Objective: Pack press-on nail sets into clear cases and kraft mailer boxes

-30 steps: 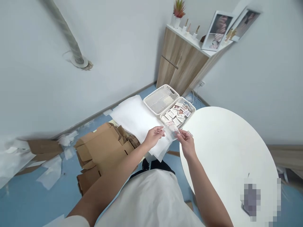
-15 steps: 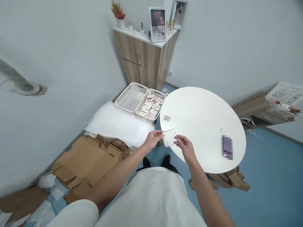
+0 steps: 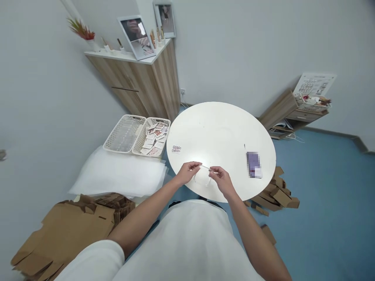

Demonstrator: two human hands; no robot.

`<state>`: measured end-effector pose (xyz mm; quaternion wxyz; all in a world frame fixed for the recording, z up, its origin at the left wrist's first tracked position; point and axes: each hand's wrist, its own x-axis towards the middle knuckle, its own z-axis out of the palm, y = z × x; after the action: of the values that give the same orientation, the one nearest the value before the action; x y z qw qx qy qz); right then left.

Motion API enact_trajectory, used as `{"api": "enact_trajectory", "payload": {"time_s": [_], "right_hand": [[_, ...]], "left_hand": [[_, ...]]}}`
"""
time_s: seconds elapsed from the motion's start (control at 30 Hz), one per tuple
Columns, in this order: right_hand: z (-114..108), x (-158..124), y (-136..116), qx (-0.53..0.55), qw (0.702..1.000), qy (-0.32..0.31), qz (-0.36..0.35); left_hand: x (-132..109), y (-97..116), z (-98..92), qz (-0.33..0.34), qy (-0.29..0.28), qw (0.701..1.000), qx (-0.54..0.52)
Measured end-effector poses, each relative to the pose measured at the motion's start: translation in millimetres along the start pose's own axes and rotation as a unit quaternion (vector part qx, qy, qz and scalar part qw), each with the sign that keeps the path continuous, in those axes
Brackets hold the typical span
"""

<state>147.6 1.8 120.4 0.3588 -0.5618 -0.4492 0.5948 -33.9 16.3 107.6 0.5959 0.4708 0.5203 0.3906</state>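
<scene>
Case (image 3: 202,177), clear, is suspended between left hand (image 3: 186,173) and right hand (image 3: 223,181) over the near edge of the round table (image 3: 222,134). Fingers of the 2 hands pinch its far edge, which runs side to side; its body lies nearward of the fingertips. Neither hand is clearly nearer.

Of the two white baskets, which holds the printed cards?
The right basket, nearer the table: cards are heaped in it; the left basket holds clear plastic.
</scene>
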Motion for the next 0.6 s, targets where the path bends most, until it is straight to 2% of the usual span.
{"api": "enact_trajectory", "payload": {"time_s": [0.17,0.3,0.47,0.6], "right_hand": [[-32.0,-2.7,10.7,0.006,1.0,-0.009,0.02],[-51.2,-1.5,19.8,0.009,0.999,-0.012,0.045],[-58.0,7.1,29.0,0.032,0.998,-0.018,0.06],[-52.1,11.6,27.6,0.051,0.997,0.018,0.057]], "left_hand": [[19.6,3.4,33.7,0.022,-0.017,0.998,0.06],[28.8,3.8,51.3,0.01,-0.052,0.996,0.077],[41.3,5.4,58.6,-0.026,-0.079,0.993,0.082],[52.7,4.9,51.0,-0.02,-0.064,0.995,0.068]]}}
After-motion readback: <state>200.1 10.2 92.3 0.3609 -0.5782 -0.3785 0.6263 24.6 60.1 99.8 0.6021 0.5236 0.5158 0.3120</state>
